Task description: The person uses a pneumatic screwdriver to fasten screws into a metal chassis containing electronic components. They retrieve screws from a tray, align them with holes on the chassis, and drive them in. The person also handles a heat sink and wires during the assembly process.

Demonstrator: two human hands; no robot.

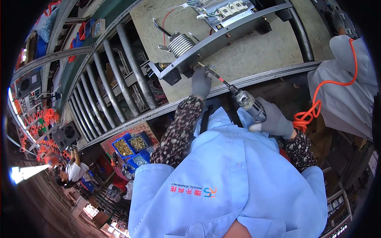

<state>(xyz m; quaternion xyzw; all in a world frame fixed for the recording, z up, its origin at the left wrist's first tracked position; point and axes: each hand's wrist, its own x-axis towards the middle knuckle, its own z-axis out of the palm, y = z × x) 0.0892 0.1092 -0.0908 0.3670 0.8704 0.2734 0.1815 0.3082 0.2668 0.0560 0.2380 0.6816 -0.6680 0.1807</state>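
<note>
My right hand [274,119], in a grey glove, is wrapped around the body of a power screwdriver [247,102]. Its long bit slants up and left to the near side of a dark metal panel [226,37]. Beside the bit's tip is my gloved left hand [201,83], its fingers closed close to the panel edge; what they pinch is too small to make out. A few loose screws [213,67] lie on the board by the tip. Behind the panel sit a silvery coil [182,46] with wire leads and a metal plate carrying white blocks [232,8].
Metal rollers [131,65] run along the left. Blue bins [123,147] of small fasteners stand below them. A coiled orange hose [313,109] hangs at right, near a co-worker's grey clothing [345,91]. Another person [75,169] is at far left.
</note>
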